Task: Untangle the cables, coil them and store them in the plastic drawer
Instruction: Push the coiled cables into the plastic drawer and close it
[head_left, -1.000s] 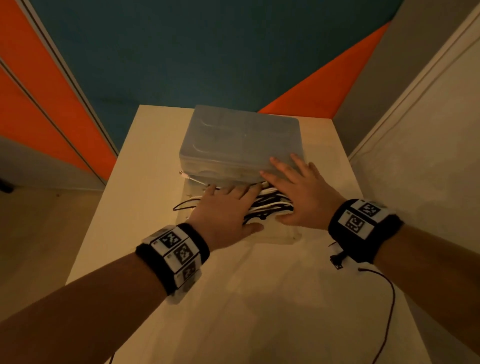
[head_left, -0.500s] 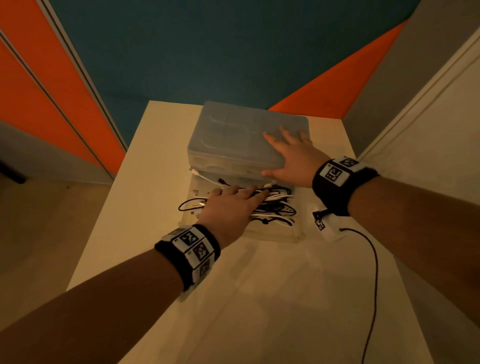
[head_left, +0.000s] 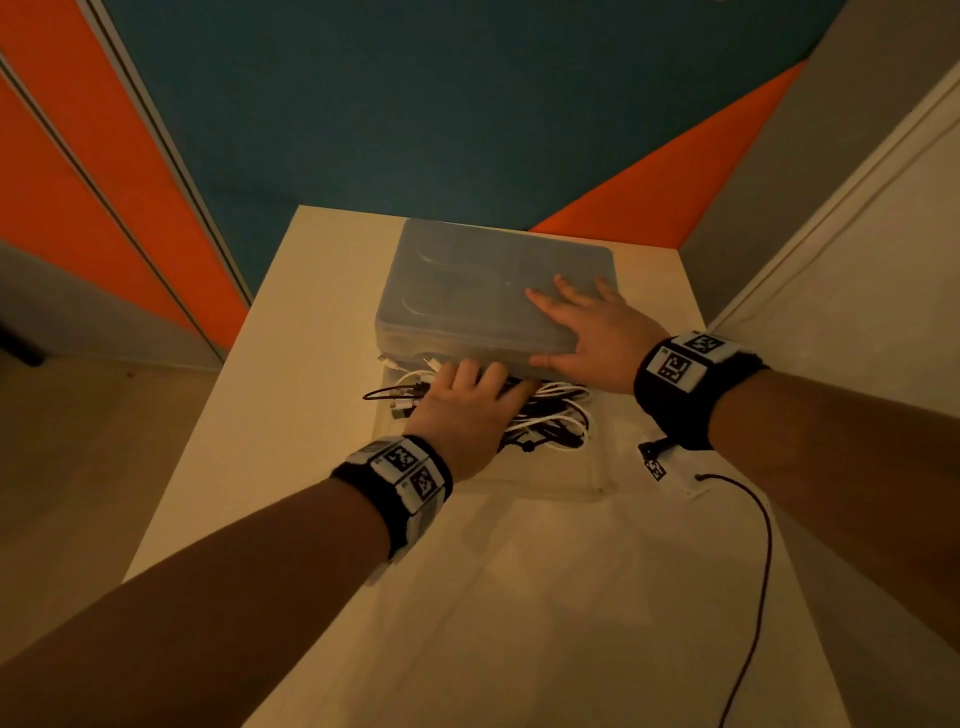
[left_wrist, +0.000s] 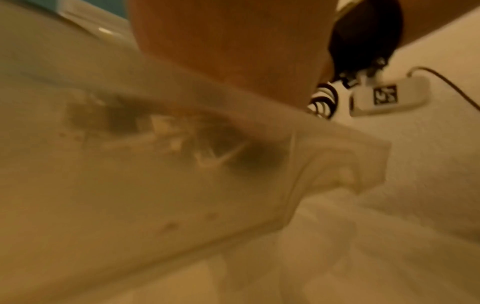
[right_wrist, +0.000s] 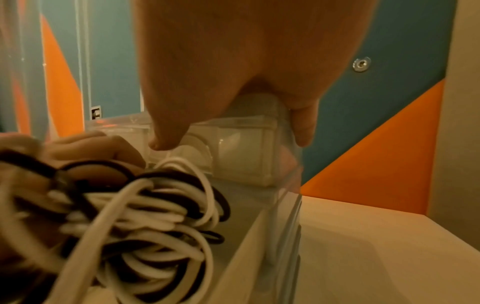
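A clear plastic drawer unit (head_left: 467, 291) stands at the far end of the table. Its drawer (head_left: 519, 488) is pulled out toward me and holds a pile of black and white cables (head_left: 556, 421). My left hand (head_left: 467, 395) lies flat on the cables, fingers pointing at the unit. My right hand (head_left: 576, 317) rests flat on top of the unit, thumb along its front edge. In the right wrist view the cable loops (right_wrist: 155, 216) fill the drawer below my palm (right_wrist: 233, 61). The left wrist view is blurred and shows the drawer wall (left_wrist: 182, 185).
The pale table (head_left: 519, 623) is narrow, with edges close on both sides. A thin dark wire (head_left: 763, 545) trails over its right part from a small tagged device (head_left: 654, 467). A grey wall stands at the right, a blue and orange wall behind.
My right hand has lifted off the cables and moved onto the top of the drawer unit. The left hand has stayed pressed on the cables.
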